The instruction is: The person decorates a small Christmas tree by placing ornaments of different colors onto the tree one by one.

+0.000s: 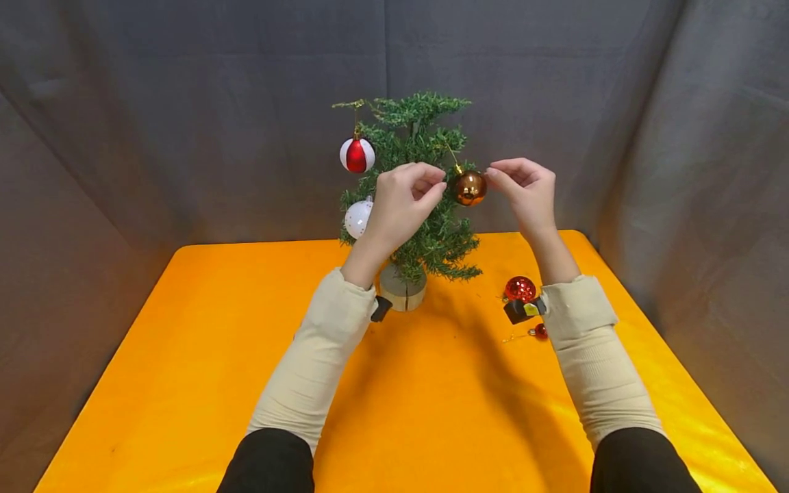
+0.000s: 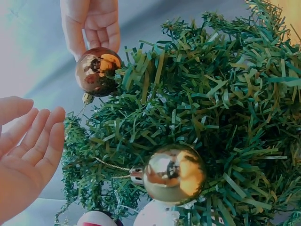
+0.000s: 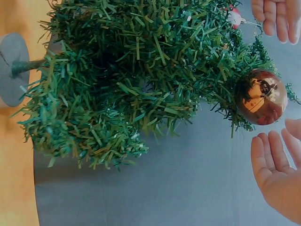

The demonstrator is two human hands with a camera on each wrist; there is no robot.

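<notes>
A shiny copper-brown ball (image 1: 470,188) (image 2: 98,71) (image 3: 261,97) hangs by a gold loop from the right side of a small green tree (image 1: 431,239) (image 2: 197,113) (image 3: 141,61). The left hand (image 1: 403,205) (image 2: 30,155) is left of the ball and its loop, fingers loosely bent, nothing held. On the ball's other side is the right hand (image 1: 530,195) (image 3: 277,172), fingertips close to its surface; the right wrist view shows a small gap. A gold ball (image 2: 174,174) hangs below it in the left wrist view, not visible in the head view.
A red-and-white ball (image 1: 357,155) and a white ball (image 1: 358,218) hang on the tree's left side. The tree stands on a round base (image 1: 403,291). On the orange table (image 1: 216,342), a red ball (image 1: 520,289) and a smaller red ornament (image 1: 540,332) lie near the right forearm.
</notes>
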